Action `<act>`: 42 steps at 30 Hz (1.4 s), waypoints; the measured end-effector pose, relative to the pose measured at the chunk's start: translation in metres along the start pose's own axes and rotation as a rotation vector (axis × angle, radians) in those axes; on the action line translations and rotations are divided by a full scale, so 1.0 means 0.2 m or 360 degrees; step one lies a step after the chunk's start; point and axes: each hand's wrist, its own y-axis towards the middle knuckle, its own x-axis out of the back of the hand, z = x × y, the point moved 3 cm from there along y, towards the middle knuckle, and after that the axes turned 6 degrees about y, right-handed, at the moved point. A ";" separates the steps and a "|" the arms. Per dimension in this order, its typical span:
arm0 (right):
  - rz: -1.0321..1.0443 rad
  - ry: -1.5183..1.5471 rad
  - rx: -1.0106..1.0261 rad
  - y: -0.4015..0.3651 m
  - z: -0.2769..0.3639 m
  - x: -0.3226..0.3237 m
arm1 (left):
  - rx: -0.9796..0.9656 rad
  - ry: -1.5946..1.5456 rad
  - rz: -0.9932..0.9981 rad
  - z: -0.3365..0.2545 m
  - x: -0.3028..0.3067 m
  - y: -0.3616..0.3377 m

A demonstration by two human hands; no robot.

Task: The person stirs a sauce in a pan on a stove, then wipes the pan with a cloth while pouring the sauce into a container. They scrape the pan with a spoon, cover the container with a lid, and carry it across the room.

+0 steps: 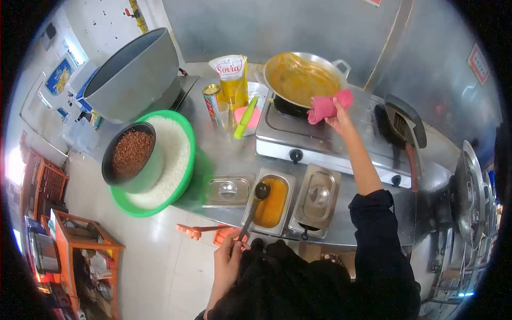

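Tilted wok point(298, 77) could slip
Right hand point(340, 121) clamps a cloth point(325, 106) on the wok rim over the stove point(320, 141); left hand point(226, 261) grips the ladle point(255, 200) in the tray point(271, 213). A slipping cloth could spill sauce.

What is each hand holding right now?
Left hand: closed on the ladle handle.
Right hand: closed on the pink cloth against the wok rim.

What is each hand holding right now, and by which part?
Left hand holds the ladle by its handle end, bowl at the sauce tray. Right hand grips the tilted wok at its near rim through a pink cloth.
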 end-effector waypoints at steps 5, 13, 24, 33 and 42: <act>0.0103 -0.0002 0.0122 -0.17 0.11 0.06 | -0.0046 0.0189 0.0032 -0.02 0.01 0.01; -0.0218 -0.1011 0.0658 -1.05 0.33 0.29 | -0.0481 0.0892 -0.0127 -0.10 -0.02 0.12; -0.0684 -0.2310 0.0161 -1.53 -0.22 0.83 | -0.0910 0.1069 -0.0020 -0.11 -0.08 0.24; -0.0282 -0.2161 0.0921 -1.41 -0.03 0.07 | -0.0298 -0.0243 -0.0216 0.25 -0.01 0.17; 0.1082 -0.2555 0.0802 -0.76 -0.54 -0.36 | 0.0297 -0.1026 0.0314 0.57 -0.33 0.23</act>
